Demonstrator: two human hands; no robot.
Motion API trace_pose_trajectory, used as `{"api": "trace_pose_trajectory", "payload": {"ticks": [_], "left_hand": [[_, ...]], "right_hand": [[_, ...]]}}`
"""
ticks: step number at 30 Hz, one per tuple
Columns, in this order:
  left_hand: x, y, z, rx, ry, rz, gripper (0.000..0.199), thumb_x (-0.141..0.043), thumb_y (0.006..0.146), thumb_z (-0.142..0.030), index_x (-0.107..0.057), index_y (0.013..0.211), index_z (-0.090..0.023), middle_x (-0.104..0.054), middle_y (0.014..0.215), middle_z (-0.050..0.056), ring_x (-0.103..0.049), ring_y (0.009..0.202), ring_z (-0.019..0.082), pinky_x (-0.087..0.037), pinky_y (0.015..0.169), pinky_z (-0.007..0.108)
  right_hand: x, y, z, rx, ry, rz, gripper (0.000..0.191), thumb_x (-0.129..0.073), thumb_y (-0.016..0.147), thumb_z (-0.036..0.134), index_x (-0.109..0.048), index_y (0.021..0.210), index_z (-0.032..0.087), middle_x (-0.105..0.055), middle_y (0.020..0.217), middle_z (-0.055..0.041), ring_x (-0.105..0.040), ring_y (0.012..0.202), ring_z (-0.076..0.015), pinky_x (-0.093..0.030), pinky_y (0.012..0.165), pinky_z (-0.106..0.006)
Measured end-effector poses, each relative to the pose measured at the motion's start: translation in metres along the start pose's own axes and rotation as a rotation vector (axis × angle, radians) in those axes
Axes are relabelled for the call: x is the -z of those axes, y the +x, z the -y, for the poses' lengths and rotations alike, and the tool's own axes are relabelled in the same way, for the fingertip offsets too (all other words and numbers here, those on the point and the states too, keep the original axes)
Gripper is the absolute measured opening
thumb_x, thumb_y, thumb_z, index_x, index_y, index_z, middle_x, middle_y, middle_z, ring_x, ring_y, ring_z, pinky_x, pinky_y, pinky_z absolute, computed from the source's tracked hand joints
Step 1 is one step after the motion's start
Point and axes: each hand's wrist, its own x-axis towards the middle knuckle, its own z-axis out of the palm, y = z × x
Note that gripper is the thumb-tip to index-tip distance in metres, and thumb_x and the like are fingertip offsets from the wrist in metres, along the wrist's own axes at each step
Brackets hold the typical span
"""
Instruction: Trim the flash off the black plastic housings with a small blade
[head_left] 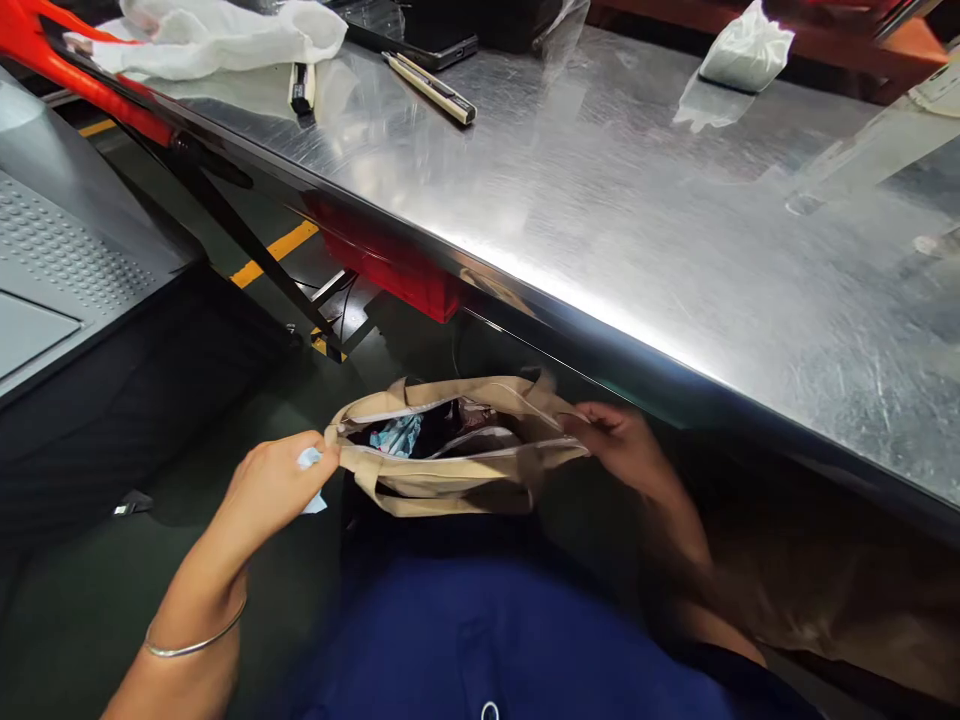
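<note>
Two bare hands stretch a beige cloth bag with a pale zip between them, and from my remote seat I take that bag as my landmark. The left hand is closed in a pinch on the bag's left end, a pale blue scrap caught in the same grip. The right hand is curled closed on the bag's right end; it is blurred, so I cannot tell whether a zip pull is in those fingers or only fabric. Between them the bag's mouth gapes, showing a crumpled light blue item among darker contents I cannot make out. A looped beige handle droops on the bag's near side, and beyond the bag spreads a scratched steel tabletop. My worries: if the left pinch loosened, the scrap could flutter to the dark green floor, and that end of the bag could sag enough to let the contents slide. Should the zip be drawn while the crumpled item sits near the opening, its teeth could snag it. A careless swing away from the body could also scrape the bag against the tabletop's edge.
</note>
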Motion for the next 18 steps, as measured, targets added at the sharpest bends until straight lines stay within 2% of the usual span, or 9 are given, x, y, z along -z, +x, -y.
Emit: {"api": "trace_pose_trajectory", "payload": {"ticks": [2, 4, 5, 6, 7, 10, 11, 15, 18], "left_hand": [[0.003, -0.004, -0.015, -0.002, 0.126, -0.142, 0.029, -0.051, 0.080, -0.042, -0.070, 0.081, -0.021, -0.065, 0.061, 0.003, -0.059, 0.054, 0.020, -0.038, 0.050, 0.028], [-0.006, -0.009, -0.039, -0.216, 0.059, -0.214, 0.031, -0.047, 0.086, -0.040, -0.071, 0.094, -0.022, -0.073, 0.081, 0.006, -0.067, 0.070, 0.022, -0.046, 0.061, 0.029], [-0.014, -0.010, -0.055, -0.376, 0.004, -0.151, 0.032, -0.045, 0.089, -0.038, -0.072, 0.094, -0.022, -0.074, 0.086, 0.006, -0.068, 0.075, 0.021, -0.048, 0.066, 0.029], [-0.025, -0.009, -0.071, -0.518, -0.031, -0.026, 0.030, -0.046, 0.089, -0.036, -0.073, 0.093, -0.023, -0.074, 0.087, 0.006, -0.069, 0.077, 0.020, -0.050, 0.069, 0.029], [-0.037, -0.007, -0.088, -0.595, -0.044, 0.093, 0.028, -0.049, 0.088, -0.035, -0.073, 0.093, -0.022, -0.074, 0.087, 0.006, -0.069, 0.079, 0.020, -0.051, 0.072, 0.029], [-0.069, 0.007, -0.132, -0.564, -0.069, 0.303, 0.022, -0.059, 0.083, -0.031, -0.074, 0.094, -0.019, -0.075, 0.086, 0.009, -0.070, 0.083, 0.024, -0.052, 0.076, 0.032], [-0.076, 0.012, -0.142, -0.603, -0.157, 0.343, 0.023, -0.058, 0.084, -0.029, -0.074, 0.097, -0.019, -0.075, 0.090, 0.009, -0.070, 0.086, 0.023, -0.052, 0.079, 0.031], [-0.089, 0.023, -0.163, -0.680, -0.299, 0.352, 0.027, -0.050, 0.091, -0.026, -0.073, 0.102, -0.018, -0.075, 0.105, 0.010, -0.070, 0.093, 0.022, -0.051, 0.082, 0.031], [-0.085, 0.023, -0.168, -0.695, -0.266, 0.318, 0.022, -0.057, 0.085, -0.021, -0.073, 0.101, -0.019, -0.075, 0.104, 0.008, -0.070, 0.092, 0.022, -0.051, 0.082, 0.030]], "right_hand": [[-0.002, -0.002, 0.005, -0.016, 0.054, 0.047, 0.041, -0.069, 0.073, 0.058, -0.070, 0.078, 0.018, -0.070, 0.072, -0.0021, -0.062, 0.063, -0.0166, -0.046, 0.057, -0.026], [-0.008, -0.001, 0.011, -0.049, 0.093, 0.113, 0.041, -0.072, 0.069, 0.056, -0.072, 0.083, 0.018, -0.072, 0.077, -0.0031, -0.065, 0.068, -0.0190, -0.049, 0.060, -0.028], [-0.011, 0.000, 0.013, -0.060, 0.111, 0.141, 0.041, -0.073, 0.069, 0.055, -0.073, 0.086, 0.018, -0.073, 0.079, -0.0035, -0.067, 0.070, -0.0199, -0.051, 0.062, -0.029], [-0.014, 0.000, 0.015, -0.064, 0.128, 0.162, 0.041, -0.074, 0.068, 0.053, -0.073, 0.088, 0.018, -0.074, 0.082, -0.0039, -0.068, 0.073, -0.0207, -0.052, 0.064, -0.030], [-0.016, 0.000, 0.017, -0.065, 0.141, 0.177, 0.040, -0.075, 0.067, 0.051, -0.073, 0.091, 0.019, -0.074, 0.086, -0.0042, -0.069, 0.076, -0.0213, -0.053, 0.066, -0.030], [-0.016, -0.003, 0.023, -0.061, 0.148, 0.208, 0.037, -0.075, 0.068, 0.046, -0.073, 0.093, 0.019, -0.075, 0.090, -0.0049, -0.070, 0.079, -0.0216, -0.054, 0.069, -0.031], [-0.015, -0.005, 0.024, -0.055, 0.140, 0.216, 0.036, -0.075, 0.069, 0.046, -0.073, 0.092, 0.019, -0.075, 0.089, -0.0051, -0.070, 0.079, -0.0213, -0.054, 0.069, -0.031], [-0.011, -0.012, 0.028, 0.024, 0.118, 0.230, 0.036, -0.068, 0.076, 0.048, -0.073, 0.097, 0.019, -0.076, 0.096, -0.0072, -0.071, 0.083, -0.0222, -0.055, 0.073, -0.033], [-0.005, -0.014, 0.027, 0.080, 0.034, 0.191, 0.031, -0.060, 0.084, 0.043, -0.072, 0.101, 0.020, -0.076, 0.099, -0.0068, -0.071, 0.084, -0.0221, -0.056, 0.076, -0.034]]}}
